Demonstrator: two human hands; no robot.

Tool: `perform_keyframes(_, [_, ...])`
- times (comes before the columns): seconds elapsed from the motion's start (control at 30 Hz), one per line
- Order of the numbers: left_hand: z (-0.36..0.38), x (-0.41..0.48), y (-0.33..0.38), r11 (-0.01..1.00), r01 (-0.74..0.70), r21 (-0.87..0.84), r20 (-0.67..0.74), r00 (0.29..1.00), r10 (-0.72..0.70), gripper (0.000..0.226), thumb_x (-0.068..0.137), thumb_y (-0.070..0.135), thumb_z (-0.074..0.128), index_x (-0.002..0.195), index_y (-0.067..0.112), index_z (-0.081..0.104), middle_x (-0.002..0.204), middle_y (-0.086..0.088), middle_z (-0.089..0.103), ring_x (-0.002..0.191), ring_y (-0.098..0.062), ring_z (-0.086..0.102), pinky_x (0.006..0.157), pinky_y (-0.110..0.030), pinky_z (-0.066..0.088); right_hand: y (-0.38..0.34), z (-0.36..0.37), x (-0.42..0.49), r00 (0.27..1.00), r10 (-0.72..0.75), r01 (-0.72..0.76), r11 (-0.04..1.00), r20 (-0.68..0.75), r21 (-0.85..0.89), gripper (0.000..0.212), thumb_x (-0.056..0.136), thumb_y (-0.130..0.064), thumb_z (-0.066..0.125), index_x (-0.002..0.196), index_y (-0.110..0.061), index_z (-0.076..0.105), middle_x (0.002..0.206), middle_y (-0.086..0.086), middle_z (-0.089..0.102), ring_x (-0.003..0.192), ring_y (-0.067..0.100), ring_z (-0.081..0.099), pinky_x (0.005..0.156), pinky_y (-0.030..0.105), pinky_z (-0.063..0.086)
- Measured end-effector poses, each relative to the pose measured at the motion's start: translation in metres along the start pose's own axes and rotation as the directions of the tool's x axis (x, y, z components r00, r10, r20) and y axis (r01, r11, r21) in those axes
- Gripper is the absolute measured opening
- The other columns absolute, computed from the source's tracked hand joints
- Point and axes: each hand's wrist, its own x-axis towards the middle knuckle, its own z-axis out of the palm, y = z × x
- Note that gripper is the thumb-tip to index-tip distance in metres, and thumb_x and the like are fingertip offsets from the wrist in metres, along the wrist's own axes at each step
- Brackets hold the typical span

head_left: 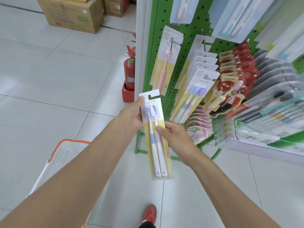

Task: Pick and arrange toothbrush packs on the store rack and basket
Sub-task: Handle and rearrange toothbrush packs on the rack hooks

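I hold a toothbrush pack [156, 150] upright in front of the green pegboard rack [156, 35]; it has a yellow card with a blue and a purple brush. My left hand [131, 116] grips its upper left edge near the hang hole. My right hand [174, 134] pinches its right side at mid-height. A row of matching twin-brush packs [195, 89] hangs on a hook to the right, and a pink single-brush pack [164, 63] hangs on a hook just above the held pack. A white basket [65, 155] with an orange rim stands on the floor at lower left, partly behind my left forearm.
Red toothbrush packs [235, 74] and grey packs [273, 74] hang further right, pink packs [199, 125] lower down. A red fire extinguisher [129, 73] stands left of the rack. Cardboard boxes [72, 14] sit on the tiled floor at the back. My red shoe [149, 213] shows below.
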Motion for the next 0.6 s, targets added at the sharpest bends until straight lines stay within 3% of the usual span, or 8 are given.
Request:
perform_keyframes(0.1, [-0.002, 0.002, 0.005, 0.996, 0.047, -0.074, -0.009, 0.999, -0.048, 0.029, 0.102, 0.026, 0.050, 0.082, 0.006, 0.056, 0.101, -0.009, 0.069, 0.107, -0.025, 0.062, 0.085, -0.050, 0.043, 0.007, 0.001, -0.004, 0.998, 0.037, -0.039, 0.999, 0.056, 0.019, 0.017, 0.092, -0.015, 0.067, 0.106, -0.023, 0.071, 0.099, 0.004, 0.075, 0.086, 0.018, 0.068, 0.081, 0.036, 0.054])
perform_keyframes(0.2, [-0.005, 0.004, 0.007, 0.987, 0.058, -0.150, -0.035, 0.997, -0.064, 0.029, 0.102, 0.025, 0.050, 0.080, 0.006, 0.055, 0.082, -0.005, 0.065, 0.085, -0.020, 0.060, 0.085, -0.047, 0.044, 0.015, 0.000, -0.009, 0.994, 0.079, -0.081, 0.996, 0.070, 0.031, 0.019, 0.090, -0.010, 0.068, 0.106, -0.020, 0.071, 0.106, 0.011, 0.074, 0.090, 0.017, 0.068, 0.092, 0.035, 0.052])
perform_keyframes(0.3, [-0.008, 0.006, -0.007, 0.997, -0.055, 0.057, -0.058, 0.997, 0.058, 0.028, 0.098, 0.034, 0.056, 0.118, 0.014, 0.057, 0.109, -0.002, 0.066, 0.093, -0.014, 0.062, 0.082, -0.037, 0.052, 0.023, -0.001, -0.007, 0.997, 0.054, -0.053, 0.998, -0.053, 0.026, 0.010, 0.090, -0.011, 0.068, 0.099, -0.012, 0.072, 0.094, 0.020, 0.072, 0.079, 0.015, 0.060, 0.079, 0.034, 0.050])
perform_keyframes(0.4, [-0.006, 0.007, -0.028, 0.939, -0.125, 0.319, 0.092, 0.991, 0.101, 0.069, 0.092, 0.049, 0.059, 0.151, 0.035, 0.026, 0.149, 0.007, 0.039, 0.132, -0.023, 0.045, 0.102, -0.052, 0.045, 0.029, -0.002, -0.005, 0.974, -0.137, 0.067, 0.935, -0.182, -0.347, 0.003, 0.091, -0.013, 0.064, 0.093, -0.015, 0.066, 0.064, -0.002, 0.055, 0.056, 0.003, 0.042, 0.057, 0.021, 0.036])
perform_keyframes(0.43, [-0.004, 0.007, -0.034, 0.931, -0.137, 0.337, 0.152, 0.984, 0.090, 0.067, 0.092, 0.049, 0.058, 0.151, 0.039, 0.027, 0.151, 0.007, 0.038, 0.133, -0.025, 0.044, 0.101, -0.054, 0.045, 0.027, 0.000, -0.009, 0.975, -0.192, 0.118, 0.878, -0.116, -0.463, 0.012, 0.092, -0.015, 0.062, 0.102, -0.019, 0.066, 0.072, -0.009, 0.058, 0.060, 0.001, 0.046, 0.058, 0.017, 0.037])
perform_keyframes(0.5, [-0.004, 0.011, -0.040, 0.933, -0.177, 0.312, 0.172, 0.977, 0.128, 0.046, 0.097, 0.043, 0.053, 0.142, 0.037, 0.043, 0.141, 0.002, 0.049, 0.124, -0.026, 0.052, 0.098, -0.048, 0.046, 0.029, 0.000, -0.016, 0.983, -0.181, 0.175, 0.844, 0.038, -0.507, 0.037, 0.094, -0.026, 0.062, 0.131, -0.027, 0.059, 0.111, -0.017, 0.062, 0.092, -0.003, 0.054, 0.083, 0.012, 0.041])
perform_keyframes(0.57, [-0.007, 0.014, -0.037, 0.962, -0.154, 0.228, 0.129, 0.984, 0.127, 0.035, 0.104, 0.040, 0.041, 0.133, 0.026, 0.055, 0.126, -0.006, 0.063, 0.111, -0.027, 0.062, 0.087, -0.041, 0.051, 0.031, -0.003, -0.021, 0.992, -0.103, 0.122, 0.939, 0.077, -0.321, 0.048, 0.095, -0.041, 0.059, 0.142, -0.033, 0.049, 0.136, -0.022, 0.051, 0.124, -0.004, 0.046, 0.107, 0.022, 0.035])
perform_keyframes(0.6, [-0.009, 0.015, -0.035, 0.981, -0.109, 0.161, 0.112, 0.989, 0.092, 0.040, 0.105, 0.041, 0.036, 0.133, 0.019, 0.056, 0.123, -0.011, 0.065, 0.108, -0.030, 0.064, 0.082, -0.042, 0.053, 0.033, -0.004, -0.021, 0.996, -0.057, 0.069, 0.977, 0.064, -0.202, 0.049, 0.095, -0.045, 0.058, 0.142, -0.035, 0.048, 0.137, -0.020, 0.053, 0.127, -0.001, 0.048, 0.108, 0.028, 0.038])
